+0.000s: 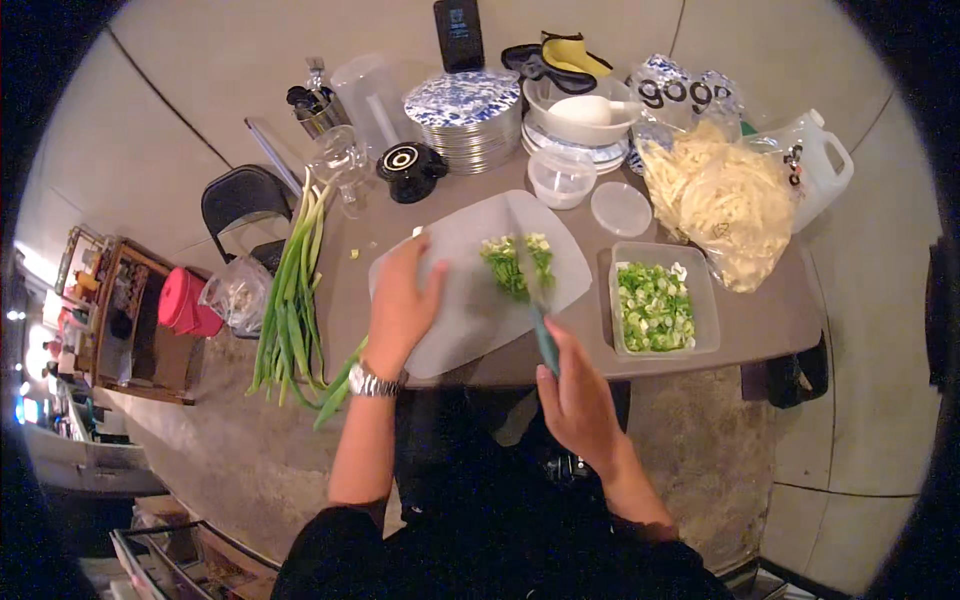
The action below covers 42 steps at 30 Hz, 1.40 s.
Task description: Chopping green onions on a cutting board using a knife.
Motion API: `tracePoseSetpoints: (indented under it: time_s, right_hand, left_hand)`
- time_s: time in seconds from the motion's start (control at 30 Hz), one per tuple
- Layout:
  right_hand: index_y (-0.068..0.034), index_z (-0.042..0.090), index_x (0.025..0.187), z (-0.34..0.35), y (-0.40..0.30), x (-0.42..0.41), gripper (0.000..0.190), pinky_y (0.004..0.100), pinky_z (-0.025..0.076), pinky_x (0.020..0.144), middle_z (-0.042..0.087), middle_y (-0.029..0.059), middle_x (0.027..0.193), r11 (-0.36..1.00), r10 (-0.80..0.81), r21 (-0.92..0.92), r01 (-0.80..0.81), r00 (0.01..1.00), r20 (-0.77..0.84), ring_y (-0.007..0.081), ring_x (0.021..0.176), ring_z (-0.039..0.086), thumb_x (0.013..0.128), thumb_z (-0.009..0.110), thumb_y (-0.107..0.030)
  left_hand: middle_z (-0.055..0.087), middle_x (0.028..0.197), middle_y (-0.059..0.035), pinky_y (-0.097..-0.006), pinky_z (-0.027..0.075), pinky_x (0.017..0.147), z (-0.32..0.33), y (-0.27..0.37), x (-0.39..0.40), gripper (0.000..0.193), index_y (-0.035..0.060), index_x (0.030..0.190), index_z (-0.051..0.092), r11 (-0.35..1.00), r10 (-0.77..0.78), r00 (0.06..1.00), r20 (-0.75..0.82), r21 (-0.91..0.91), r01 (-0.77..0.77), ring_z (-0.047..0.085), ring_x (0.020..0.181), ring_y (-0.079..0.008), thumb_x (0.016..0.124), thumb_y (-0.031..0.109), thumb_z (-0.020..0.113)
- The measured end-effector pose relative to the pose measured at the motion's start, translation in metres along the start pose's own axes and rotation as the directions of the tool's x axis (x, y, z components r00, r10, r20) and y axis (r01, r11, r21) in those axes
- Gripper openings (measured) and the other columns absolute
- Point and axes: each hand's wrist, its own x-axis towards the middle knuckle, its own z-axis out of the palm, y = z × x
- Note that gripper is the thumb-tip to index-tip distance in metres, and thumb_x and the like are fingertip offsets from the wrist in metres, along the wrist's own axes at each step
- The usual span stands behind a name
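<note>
My right hand (576, 401) grips the teal handle of a kitchen knife (546, 341); its blurred blade lies over chopped green onions (504, 268) on a white cutting board (465, 330). Over the board's left part is my left hand (405, 300), thumb spread from the fingers, with nothing seen in it. Long whole green onions (294, 300) lie along the table's left side, and a green leaf end reaches beside my left wrist. To the right of the board, a rectangular plastic container (711, 300) holds more chopped green onions (654, 307).
Behind the board stand a black lid-like appliance part (409, 171), a stack of metal plates (472, 142), a round plastic tub (562, 176) and its lid (621, 209). Bagged pale strips (739, 202) and a translucent jug (821, 180) are at the right. A folding chair (244, 202) stands left.
</note>
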Motion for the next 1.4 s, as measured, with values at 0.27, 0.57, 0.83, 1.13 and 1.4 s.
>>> tracePoseSetpoints:
  time_s: [0.27,0.57,0.83,1.13,1.4]
  right_hand:
    - [-0.002,0.039,0.159,0.062,-0.002,0.028,0.058,0.0335,0.052,0.080,0.067,0.0174,0.121,0.906,0.096,0.398,-0.144,0.986,0.136,0.0248,0.094,0.066,0.104,0.057,-0.008]
    - [-0.007,0.047,0.144,0.047,-0.005,0.025,0.045,0.0257,0.045,0.067,0.063,0.0063,0.091,0.523,0.275,0.753,-0.399,0.916,0.293,0.0125,0.073,0.056,0.101,0.062,-0.003]
    - [-0.008,0.053,0.127,0.058,-0.031,0.035,0.031,0.0296,0.042,0.060,0.060,0.0009,0.084,0.700,0.428,0.574,-0.426,0.893,0.141,0.0130,0.067,0.053,0.100,0.067,-0.005]
    - [-0.006,0.058,0.109,0.055,-0.044,0.059,0.014,0.0406,0.044,0.054,0.065,0.0114,0.078,0.992,0.105,-0.096,-0.088,0.975,0.197,0.0301,0.056,0.055,0.102,0.067,-0.013]
    - [-0.007,0.060,0.105,0.046,-0.030,0.056,0.012,0.0453,0.046,0.054,0.069,0.0130,0.078,0.916,0.008,-0.387,0.107,0.959,0.283,0.0348,0.058,0.061,0.102,0.069,-0.014]
  left_hand:
    - [0.067,0.107,-0.0137,-0.0459,0.052,0.089,-0.033,-0.038,-0.053,0.038,0.0008,0.122,0.069,0.982,-0.158,0.987,0.035,0.110,0.154,0.063,0.095,-0.0360,0.088,0.014,0.077]
    - [0.067,0.106,-0.0111,-0.0418,0.052,0.088,-0.077,-0.016,-0.094,0.037,0.0040,0.115,0.069,0.992,-0.089,0.990,0.113,-0.082,0.098,0.061,0.096,-0.0324,0.081,0.010,0.082]
    - [0.066,0.103,-0.0093,-0.0405,0.052,0.087,-0.101,-0.028,-0.132,0.034,0.0061,0.110,0.070,0.969,-0.224,0.972,0.067,0.122,0.215,0.061,0.095,-0.0310,0.080,0.011,0.084]
    - [0.068,0.109,-0.0060,-0.0405,0.052,0.088,-0.053,-0.011,-0.101,0.027,0.0086,0.109,0.072,0.994,-0.107,0.987,-0.119,0.009,0.109,0.060,0.096,-0.0301,0.085,0.014,0.082]
    - [0.071,0.108,-0.0051,-0.0396,0.054,0.087,-0.023,-0.010,-0.095,0.019,0.0066,0.105,0.076,0.999,0.017,0.997,-0.075,-0.030,-0.019,0.062,0.095,-0.0289,0.086,0.009,0.080]
